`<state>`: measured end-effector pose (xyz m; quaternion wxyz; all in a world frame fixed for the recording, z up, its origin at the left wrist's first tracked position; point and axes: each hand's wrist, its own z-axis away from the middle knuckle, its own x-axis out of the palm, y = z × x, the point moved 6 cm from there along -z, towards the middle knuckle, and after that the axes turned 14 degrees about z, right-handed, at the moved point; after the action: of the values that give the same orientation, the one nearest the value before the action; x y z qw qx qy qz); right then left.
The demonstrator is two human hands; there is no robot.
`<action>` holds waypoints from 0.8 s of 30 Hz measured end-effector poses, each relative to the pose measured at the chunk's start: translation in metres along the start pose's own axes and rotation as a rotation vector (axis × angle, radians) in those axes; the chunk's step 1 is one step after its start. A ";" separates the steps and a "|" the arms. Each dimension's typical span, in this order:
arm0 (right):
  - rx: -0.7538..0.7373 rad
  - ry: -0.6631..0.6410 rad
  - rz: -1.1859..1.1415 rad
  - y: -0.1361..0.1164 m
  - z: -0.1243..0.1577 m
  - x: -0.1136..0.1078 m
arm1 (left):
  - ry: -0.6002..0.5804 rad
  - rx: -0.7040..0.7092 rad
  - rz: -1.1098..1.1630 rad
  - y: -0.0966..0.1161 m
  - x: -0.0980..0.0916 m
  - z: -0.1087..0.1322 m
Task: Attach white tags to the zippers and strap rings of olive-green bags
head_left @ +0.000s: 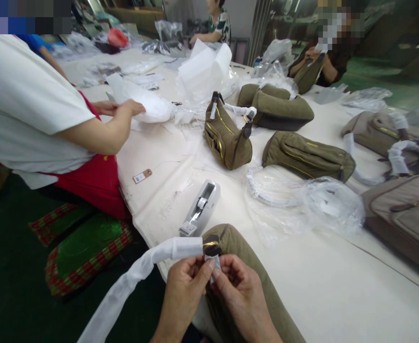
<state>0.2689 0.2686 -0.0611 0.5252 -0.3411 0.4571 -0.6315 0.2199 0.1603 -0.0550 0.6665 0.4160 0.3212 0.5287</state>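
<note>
An olive handbag [252, 257] lies at the near table edge, partly under my hands. Its strap [134, 274], wrapped in white paper, runs off to the lower left from a gold ring and dark leather tab. My left hand [184, 290] and my right hand [243, 295] meet at that tab, thumbs together. Both pinch a small piece of white wrapping [214, 262] just below the ring. Fingers hide part of this piece. Just beyond the bag stands a grey tape dispenser [202, 205].
Olive handbags [227, 136] and taupe bags [405, 214] lie across the white table [338, 281]. Clear plastic [331, 202] sits right of the dispenser, a paper tag [142, 176] to its left. A co-worker in a white shirt [26, 95] stands at left; other people work behind.
</note>
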 end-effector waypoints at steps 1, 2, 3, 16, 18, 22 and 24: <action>-0.027 0.015 0.067 -0.001 0.001 -0.001 | -0.007 0.003 -0.023 0.004 0.000 -0.001; -0.070 0.043 0.157 -0.004 0.002 -0.003 | -0.011 0.014 -0.038 0.008 0.001 -0.003; -0.135 0.080 0.265 -0.007 0.003 -0.006 | -0.015 0.034 -0.045 0.012 0.001 -0.004; -0.913 0.377 1.054 -0.047 0.026 -0.004 | -0.041 -0.011 0.045 -0.001 0.015 -0.011; -0.914 0.392 1.099 -0.047 0.026 -0.003 | -0.041 -0.009 0.041 0.000 0.016 -0.011; -0.949 0.435 1.111 -0.044 0.027 -0.004 | -0.016 0.041 -0.011 0.006 0.018 -0.011; -0.958 0.455 1.084 -0.043 0.028 -0.005 | 0.001 0.057 -0.043 0.007 0.018 -0.010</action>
<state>0.2805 0.2689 -0.0107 0.4494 -0.1210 0.8822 -0.0724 0.2119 0.1805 -0.0531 0.6655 0.4277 0.3453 0.5049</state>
